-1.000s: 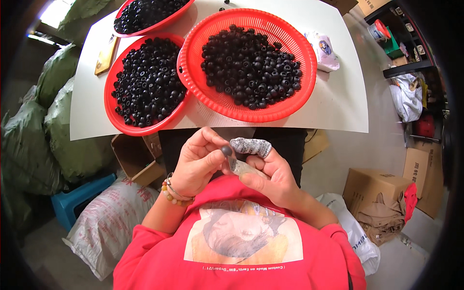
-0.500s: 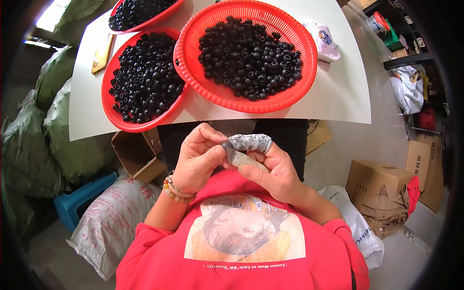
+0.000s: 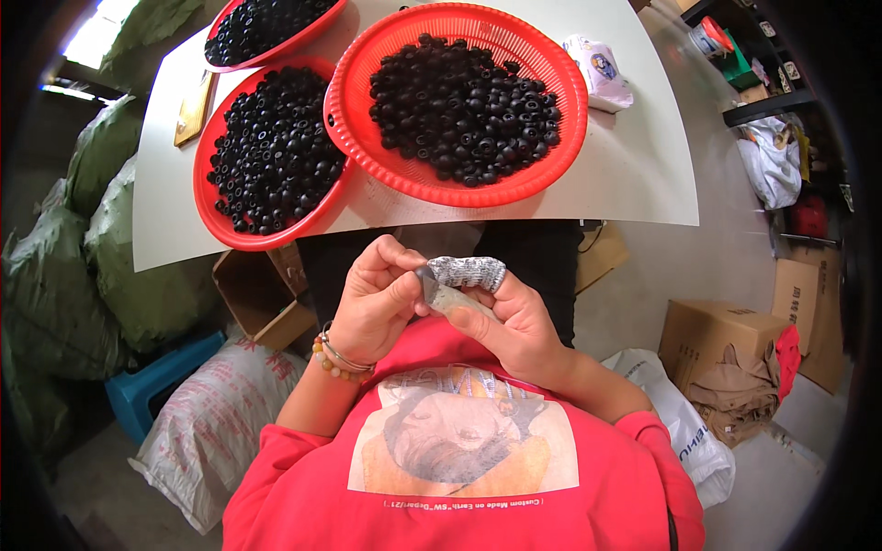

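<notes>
In front of my chest, my left hand [image 3: 375, 296] pinches a small round black piece [image 3: 425, 278] between thumb and fingertips. My right hand [image 3: 516, 317] grips a pale, flat, semi-clear tool [image 3: 457, 301], its end touching the black piece; I cannot make out its exact kind. A grey knitted sleeve [image 3: 467, 272] covers my right forefinger, which curls over that tool. Beyond my hands, a large red basket [image 3: 576, 147] on the table holds many hollow black pieces [image 3: 464, 115]. It overlaps a second red basin [image 3: 204, 209] full of similar pieces.
A third red basin [image 3: 335, 20] stands at the far left of the white table [image 3: 634, 174]. There are also a wooden-looking strip [image 3: 192, 112] and a tissue pack [image 3: 597, 73]. Sacks [image 3: 216, 422] and a blue stool [image 3: 152, 386] lie left, a cardboard box [image 3: 717, 340] right.
The view has shifted slightly, and the large basket appears a little farther left. My hands keep the same hold, with the black piece turned slightly against the pale tool.
</notes>
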A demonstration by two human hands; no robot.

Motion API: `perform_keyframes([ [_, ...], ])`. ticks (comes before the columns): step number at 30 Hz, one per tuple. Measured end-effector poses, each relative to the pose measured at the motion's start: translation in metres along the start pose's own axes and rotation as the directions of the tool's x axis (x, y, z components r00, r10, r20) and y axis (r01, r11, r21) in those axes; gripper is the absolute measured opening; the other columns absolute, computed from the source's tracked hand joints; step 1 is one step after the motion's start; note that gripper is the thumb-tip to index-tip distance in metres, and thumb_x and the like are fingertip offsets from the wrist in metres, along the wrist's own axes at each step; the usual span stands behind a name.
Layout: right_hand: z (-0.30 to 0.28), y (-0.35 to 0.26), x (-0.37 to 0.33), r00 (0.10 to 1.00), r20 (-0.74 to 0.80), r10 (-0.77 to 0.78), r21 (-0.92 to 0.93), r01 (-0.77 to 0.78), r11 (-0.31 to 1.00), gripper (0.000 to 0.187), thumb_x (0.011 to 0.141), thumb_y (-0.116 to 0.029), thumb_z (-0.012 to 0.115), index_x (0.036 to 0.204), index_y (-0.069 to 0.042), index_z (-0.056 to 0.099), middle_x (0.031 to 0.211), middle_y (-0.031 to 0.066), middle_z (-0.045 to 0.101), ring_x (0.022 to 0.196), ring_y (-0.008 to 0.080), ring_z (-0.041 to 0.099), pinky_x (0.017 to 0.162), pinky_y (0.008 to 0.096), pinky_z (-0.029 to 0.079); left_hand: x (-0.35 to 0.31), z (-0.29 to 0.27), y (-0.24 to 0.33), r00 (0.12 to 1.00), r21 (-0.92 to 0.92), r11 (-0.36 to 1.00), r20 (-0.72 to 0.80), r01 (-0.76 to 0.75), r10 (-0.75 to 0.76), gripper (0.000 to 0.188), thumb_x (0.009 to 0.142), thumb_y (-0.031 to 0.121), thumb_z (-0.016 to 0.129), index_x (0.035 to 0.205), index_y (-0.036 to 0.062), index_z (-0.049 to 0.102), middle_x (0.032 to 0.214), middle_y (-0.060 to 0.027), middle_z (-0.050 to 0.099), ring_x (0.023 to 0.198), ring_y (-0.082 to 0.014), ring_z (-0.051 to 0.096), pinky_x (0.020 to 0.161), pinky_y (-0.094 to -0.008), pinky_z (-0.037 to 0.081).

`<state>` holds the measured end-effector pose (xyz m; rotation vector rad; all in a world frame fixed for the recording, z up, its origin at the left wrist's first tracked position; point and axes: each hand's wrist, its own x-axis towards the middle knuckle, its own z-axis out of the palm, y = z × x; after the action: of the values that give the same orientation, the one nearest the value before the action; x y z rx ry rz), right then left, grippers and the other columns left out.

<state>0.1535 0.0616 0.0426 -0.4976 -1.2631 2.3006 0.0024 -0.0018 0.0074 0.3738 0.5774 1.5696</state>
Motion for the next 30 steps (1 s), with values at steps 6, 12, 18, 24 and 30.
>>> perform_keyframes([
  [6,-0.0005,-0.0009,-0.0026,1.0,-0.011,0.026,0.055,-0.025,0.998,0.029,0.085,-0.003,0.044,0.113,0.003,0.038,0.104,0.0082,0.05,0.096,0.0113,0.048,0.087,0.026,0.037,-0.0017,0.0052,-0.0005,1.0,0.015,1.0,-0.008,-0.006,0.006,0.012,0.081,0.005,0.053,0.09,0.004,0.046,0.083,-0.0071,0.053,0.06,-0.0094,0.052,0.059,-0.0243,0.049],
  [12,0.0021,-0.0069,-0.0044,0.999,0.018,0.052,0.13,-0.054,0.99,0.033,0.084,-0.003,0.045,0.115,0.003,0.033,0.107,0.0094,0.048,0.098,0.0127,0.047,0.086,0.0264,0.037,-0.0015,0.0038,0.0005,0.997,-0.121,0.99,0.046,0.071,-0.066,0.01,0.083,0.01,0.05,0.09,0.0062,0.044,0.075,-0.0062,0.052,0.057,-0.0087,0.05,0.058,-0.026,0.051],
  [18,0.0021,-0.0084,-0.005,0.997,0.047,0.059,0.059,-0.062,0.996,0.036,0.083,-0.003,0.047,0.115,0.003,0.032,0.107,0.0098,0.046,0.1,0.0139,0.047,0.086,0.0267,0.037,-0.0013,0.0039,-0.0009,0.996,-0.171,0.982,0.054,0.085,-0.077,0.009,0.084,0.012,0.049,0.089,0.0067,0.044,0.074,-0.0063,0.052,0.055,-0.0084,0.05,0.054,-0.0243,0.05],
  [24,0.002,-0.0067,-0.0033,0.996,0.051,0.071,0.047,-0.074,0.996,0.035,0.084,-0.003,0.047,0.115,0.003,0.032,0.106,0.0094,0.047,0.099,0.0138,0.047,0.087,0.0261,0.038,-0.0029,0.0019,-0.0012,0.994,-0.108,0.988,0.042,0.108,-0.104,0.012,0.084,0.016,0.05,0.088,0.0079,0.041,0.072,-0.0061,0.052,0.051,-0.0052,0.046,0.048,-0.0184,0.043],
  [30,0.0012,-0.0042,-0.0016,0.998,0.04,0.049,0.017,-0.05,0.999,0.033,0.084,-0.004,0.046,0.114,0.004,0.033,0.106,0.0098,0.048,0.096,0.0138,0.05,0.085,0.0262,0.039,-0.0018,0.0057,-0.001,0.994,-0.055,0.993,-0.028,0.1,-0.102,0.013,0.085,0.017,0.049,0.088,0.0087,0.04,0.07,-0.0058,0.052,0.049,-0.003,0.044,0.047,-0.0168,0.043],
])
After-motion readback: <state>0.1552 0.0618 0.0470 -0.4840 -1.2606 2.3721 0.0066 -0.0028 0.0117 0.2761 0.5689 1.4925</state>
